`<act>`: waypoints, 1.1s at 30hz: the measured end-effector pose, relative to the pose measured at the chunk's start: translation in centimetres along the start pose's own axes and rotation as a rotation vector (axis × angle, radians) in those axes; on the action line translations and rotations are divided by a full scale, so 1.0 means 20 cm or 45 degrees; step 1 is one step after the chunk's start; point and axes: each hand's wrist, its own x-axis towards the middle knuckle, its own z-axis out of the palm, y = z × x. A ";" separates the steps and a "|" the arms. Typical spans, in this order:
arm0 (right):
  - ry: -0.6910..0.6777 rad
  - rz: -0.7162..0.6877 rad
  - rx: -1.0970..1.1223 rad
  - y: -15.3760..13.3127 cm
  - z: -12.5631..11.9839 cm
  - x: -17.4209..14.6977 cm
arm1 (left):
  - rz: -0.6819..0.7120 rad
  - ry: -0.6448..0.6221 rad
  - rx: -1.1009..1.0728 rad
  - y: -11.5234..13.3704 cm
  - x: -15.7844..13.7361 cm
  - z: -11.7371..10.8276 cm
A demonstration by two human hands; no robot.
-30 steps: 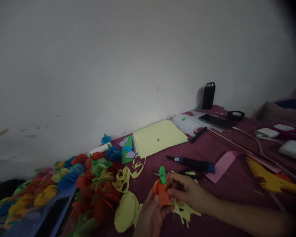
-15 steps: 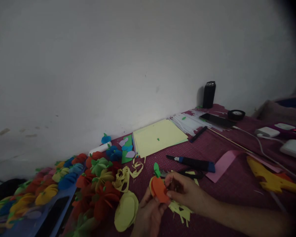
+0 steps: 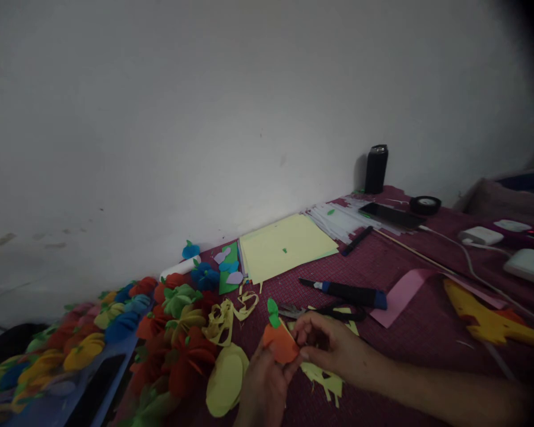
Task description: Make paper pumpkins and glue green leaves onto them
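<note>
Along far side: pale wall (image 3: 258, 107). Below it: surface (image 3: 400, 356) in maroon cloth. To the left: crowd of paper ornaments (image 3: 182, 302) in red, orange, blue, green, yellow. At far middle: yellow sheets (image 3: 289, 237), stacked flat, with white strips (image 3: 333, 222) just to their right. At near middle: right hand (image 3: 329, 344), grip narrow, thumb and fingertips pinching right edge of orange piece; left hand (image 3: 264, 376), grip closed around lower left of same. Far right: glue gun (image 3: 480, 317), yellow, lying beside pink strip (image 3: 398, 299). Left of strip, nearly touching: cutter (image 3: 353, 293), blade out, pointing left. Left of left hand: pale yellow ovals (image 3: 225, 379), overlapping. Just beyond right hand: scissors (image 3: 338, 311), partly hidden. Between both hands, tilted, raised off surface: orange piece (image 3: 280, 344). Topping it: green leaf (image 3: 273, 312), leaning left.
</note>
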 end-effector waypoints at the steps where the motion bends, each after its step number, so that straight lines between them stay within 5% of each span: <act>1: 0.008 -0.002 0.004 0.00 0.00 0.00 | 0.002 0.031 -0.009 -0.01 0.00 0.00; 10: -0.068 0.005 -0.059 -0.02 0.03 -0.02 | -0.058 -0.035 0.001 -0.02 -0.01 0.04; 17: 0.227 -0.233 -0.716 -0.08 -0.02 -0.01 | 0.092 0.036 0.073 -0.04 -0.03 0.02; 23: -0.066 -0.421 -0.895 -0.06 0.00 -0.06 | 0.005 -0.233 0.036 -0.06 -0.08 0.09; 33: -0.205 -0.462 -0.661 -0.12 -0.02 -0.07 | -0.032 -0.241 -0.089 -0.01 -0.06 0.11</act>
